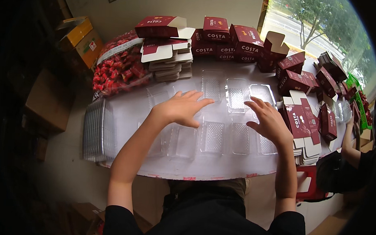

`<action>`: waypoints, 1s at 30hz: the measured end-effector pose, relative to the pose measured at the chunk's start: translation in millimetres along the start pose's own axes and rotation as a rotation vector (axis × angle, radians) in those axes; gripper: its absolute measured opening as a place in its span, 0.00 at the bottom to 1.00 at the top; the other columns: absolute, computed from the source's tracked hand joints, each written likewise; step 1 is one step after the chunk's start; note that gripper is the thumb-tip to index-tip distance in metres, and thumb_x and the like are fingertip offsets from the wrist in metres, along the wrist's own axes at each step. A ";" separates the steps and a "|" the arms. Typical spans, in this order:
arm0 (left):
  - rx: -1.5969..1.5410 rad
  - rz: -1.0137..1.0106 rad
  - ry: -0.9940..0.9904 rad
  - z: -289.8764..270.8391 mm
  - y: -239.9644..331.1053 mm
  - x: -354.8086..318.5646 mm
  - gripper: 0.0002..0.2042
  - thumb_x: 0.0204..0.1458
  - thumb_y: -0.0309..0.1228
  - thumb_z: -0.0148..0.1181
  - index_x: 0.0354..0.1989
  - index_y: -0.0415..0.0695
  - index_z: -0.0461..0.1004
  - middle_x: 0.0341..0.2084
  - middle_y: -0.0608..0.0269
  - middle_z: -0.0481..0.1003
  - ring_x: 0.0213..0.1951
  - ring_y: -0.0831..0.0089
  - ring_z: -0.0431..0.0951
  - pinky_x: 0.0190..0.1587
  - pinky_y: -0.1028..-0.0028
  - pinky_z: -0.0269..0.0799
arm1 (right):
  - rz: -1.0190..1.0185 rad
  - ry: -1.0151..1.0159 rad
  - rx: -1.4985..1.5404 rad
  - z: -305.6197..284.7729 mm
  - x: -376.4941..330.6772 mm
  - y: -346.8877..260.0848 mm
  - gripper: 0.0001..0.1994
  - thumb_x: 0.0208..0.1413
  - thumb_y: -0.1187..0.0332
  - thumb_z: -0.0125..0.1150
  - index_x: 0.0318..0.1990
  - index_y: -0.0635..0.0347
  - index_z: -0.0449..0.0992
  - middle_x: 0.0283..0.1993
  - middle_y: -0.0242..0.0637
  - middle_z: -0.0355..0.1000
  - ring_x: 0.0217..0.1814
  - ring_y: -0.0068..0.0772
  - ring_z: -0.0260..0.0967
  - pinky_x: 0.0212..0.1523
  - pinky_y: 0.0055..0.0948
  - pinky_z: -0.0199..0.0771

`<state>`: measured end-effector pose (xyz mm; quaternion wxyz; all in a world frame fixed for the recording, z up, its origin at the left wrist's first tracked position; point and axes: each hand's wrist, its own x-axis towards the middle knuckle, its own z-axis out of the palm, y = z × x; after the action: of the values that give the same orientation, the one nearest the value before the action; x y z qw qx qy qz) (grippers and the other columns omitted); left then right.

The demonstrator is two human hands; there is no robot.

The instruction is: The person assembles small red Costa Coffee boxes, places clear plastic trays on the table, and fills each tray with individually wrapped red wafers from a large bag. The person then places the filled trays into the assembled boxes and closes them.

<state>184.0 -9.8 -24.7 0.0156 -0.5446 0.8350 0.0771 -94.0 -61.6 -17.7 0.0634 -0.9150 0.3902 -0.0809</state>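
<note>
My left hand is held over the left-middle part of the table with its fingers apart and nothing in it. Over the right part hovers my right hand, its fingers also spread. Beneath and around both hands lie several clear plastic trays with dimpled bottoms, set out in two rows. In the far row are a tray, a second tray and one beyond my right fingertips. Nearer me are a tray and another. My left hand and forearm partly hide the trays at left.
A stack of nested clear trays stands at the left edge. Behind it is a bag of red-wrapped pieces, beside stacked flat cartons. Maroon boxes line the back. Flattened maroon cartons lie at right, near another person's arm.
</note>
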 end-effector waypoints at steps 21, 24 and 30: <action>0.089 -0.194 0.216 -52.5 -6.8 -61.4 0.21 0.51 0.43 0.52 0.51 0.46 0.68 0.41 0.59 0.74 0.48 0.65 0.71 0.56 0.60 0.58 | -0.215 0.357 0.091 -39.1 -22.0 -30.4 0.17 0.45 0.74 0.61 0.46 0.55 0.72 0.50 0.41 0.68 0.45 0.42 0.69 0.43 0.38 0.68; 0.109 -0.576 0.319 -69.7 -75.6 -138.1 0.20 0.50 0.40 0.53 0.48 0.43 0.70 0.39 0.57 0.75 0.44 0.61 0.72 0.46 0.66 0.67 | -0.510 0.589 0.392 -74.7 -53.8 -74.3 0.13 0.47 0.74 0.57 0.44 0.57 0.73 0.39 0.36 0.73 0.35 0.41 0.70 0.34 0.36 0.70; -0.172 -1.019 0.154 -8.5 -100.5 -246.7 0.37 0.44 0.50 0.60 0.62 0.48 0.55 0.61 0.49 0.54 0.63 0.55 0.53 0.62 0.64 0.51 | -0.990 0.519 0.286 -108.3 -72.2 -74.6 0.36 0.56 0.78 0.46 0.66 0.27 0.41 0.44 0.54 0.69 0.29 0.44 0.70 0.25 0.34 0.71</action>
<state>376.4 173.1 -0.3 -0.0552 -0.8851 0.4536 0.0881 -112.1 36.3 94.5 0.0433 -0.9210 -0.0966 -0.3749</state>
